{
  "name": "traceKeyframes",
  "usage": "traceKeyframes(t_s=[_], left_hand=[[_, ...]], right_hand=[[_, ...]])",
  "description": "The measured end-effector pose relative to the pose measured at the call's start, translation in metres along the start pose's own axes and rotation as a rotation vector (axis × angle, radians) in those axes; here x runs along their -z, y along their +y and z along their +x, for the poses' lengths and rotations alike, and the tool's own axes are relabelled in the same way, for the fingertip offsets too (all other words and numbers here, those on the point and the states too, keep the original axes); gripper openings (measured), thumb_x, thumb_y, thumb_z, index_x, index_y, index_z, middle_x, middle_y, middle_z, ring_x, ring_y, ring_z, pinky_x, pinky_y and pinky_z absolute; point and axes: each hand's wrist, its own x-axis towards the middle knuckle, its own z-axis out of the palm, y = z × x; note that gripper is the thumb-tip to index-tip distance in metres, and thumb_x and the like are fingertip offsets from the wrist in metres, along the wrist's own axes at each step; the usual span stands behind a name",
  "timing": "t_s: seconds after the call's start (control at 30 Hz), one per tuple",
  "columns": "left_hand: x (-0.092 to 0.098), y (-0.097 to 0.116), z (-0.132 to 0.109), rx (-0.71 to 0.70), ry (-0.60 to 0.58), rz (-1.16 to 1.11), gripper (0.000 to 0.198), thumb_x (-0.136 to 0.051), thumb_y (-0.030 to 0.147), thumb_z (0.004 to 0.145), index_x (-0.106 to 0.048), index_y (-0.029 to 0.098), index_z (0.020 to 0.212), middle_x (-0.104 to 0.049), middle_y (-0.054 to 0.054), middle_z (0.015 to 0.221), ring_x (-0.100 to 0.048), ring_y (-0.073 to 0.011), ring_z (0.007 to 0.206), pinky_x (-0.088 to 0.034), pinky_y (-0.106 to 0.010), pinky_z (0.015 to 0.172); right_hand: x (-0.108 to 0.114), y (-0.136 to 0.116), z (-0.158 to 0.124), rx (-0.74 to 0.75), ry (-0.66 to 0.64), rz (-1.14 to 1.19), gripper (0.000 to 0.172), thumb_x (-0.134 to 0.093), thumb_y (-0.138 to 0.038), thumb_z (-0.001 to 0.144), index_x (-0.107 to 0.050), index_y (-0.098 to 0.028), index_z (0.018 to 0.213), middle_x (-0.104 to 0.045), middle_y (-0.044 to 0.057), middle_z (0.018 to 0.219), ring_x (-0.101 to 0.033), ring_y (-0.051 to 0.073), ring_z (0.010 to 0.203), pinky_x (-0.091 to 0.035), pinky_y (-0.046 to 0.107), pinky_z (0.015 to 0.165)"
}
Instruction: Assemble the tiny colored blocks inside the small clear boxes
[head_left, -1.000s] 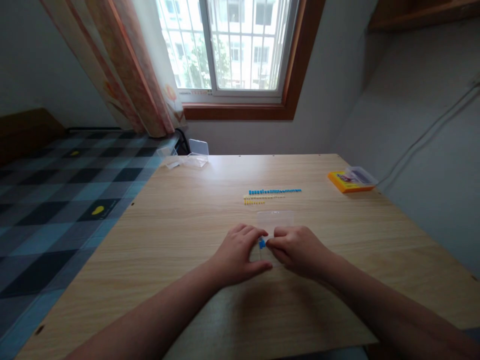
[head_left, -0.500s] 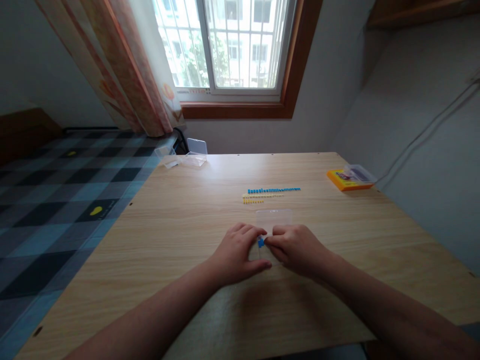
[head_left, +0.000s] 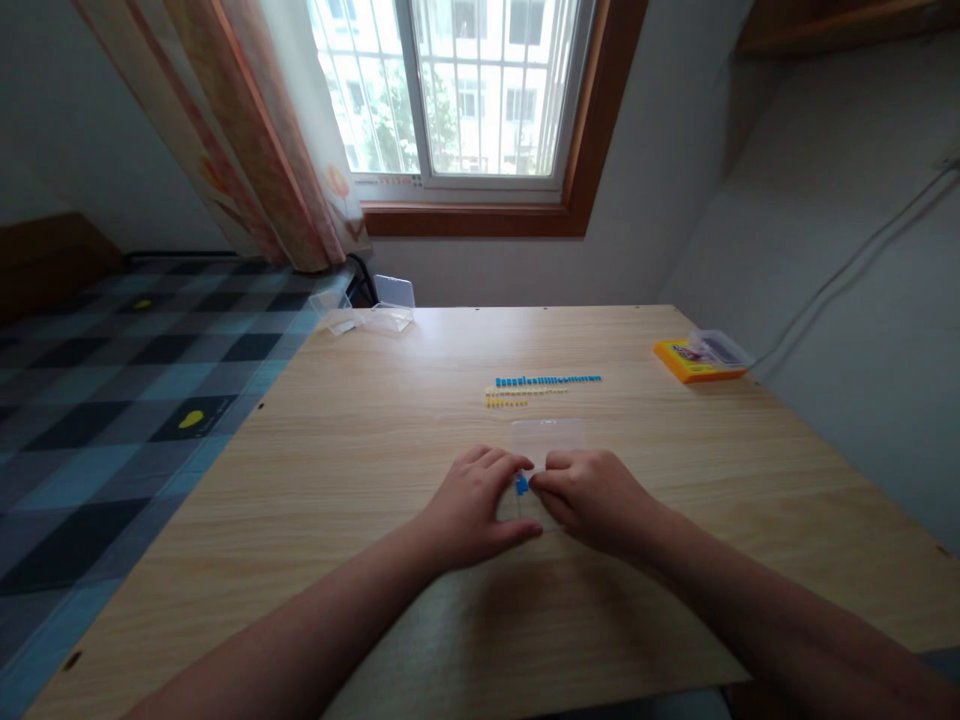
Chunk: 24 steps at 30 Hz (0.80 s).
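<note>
1. Head view, and the wooden desk point(head_left: 360, 450) fills most of the frame, with a checked bed point(head_left: 112, 400) just beside its left edge.
2. Left hand point(head_left: 472, 505) rests on the desk, fingers curled in narrow and thumb stretched out flat. Its fingertips are right up against a small blue piece point(head_left: 522, 485), but I can't tell whether it actually grips.
3. Right hand point(head_left: 592, 500) is closed tight, thumb and forefinger pinching that blue piece from the other side.
4. Clear case point(head_left: 549, 437) lies flat, touching the far side of both hands.
5. Yellow box point(head_left: 694, 360) sits well apart at the desk's right edge, and clear tubs point(head_left: 390, 305) stand at the far left corner.
6. Blue row point(head_left: 547, 380) and yellow row point(head_left: 514, 398) of tiny pieces lie side by side, just beyond the case.
7. Smallest of all, the blue piece sits between the two hands, low over the desk.
</note>
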Motion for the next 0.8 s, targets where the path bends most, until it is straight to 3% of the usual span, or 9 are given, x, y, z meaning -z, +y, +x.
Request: traceKeyframes(t_s=[0.8], left_hand=[[0.0005,0.0009,0.0004,0.014,-0.016,-0.005,0.055,-0.083,0.046,0.076,-0.061,0.022,0.120,-0.069,-0.008,0.119,-0.060,-0.0305,0.113,-0.045,-0.048,0.102]], right_hand=[[0.0021,-0.0015,0.0003,-0.012,-0.015,-0.006,0.014,-0.061,-0.023,0.092,-0.072,-0.021,0.084,-0.069,0.002,0.080,-0.058,0.013,0.068,-0.031,0.028,0.062]])
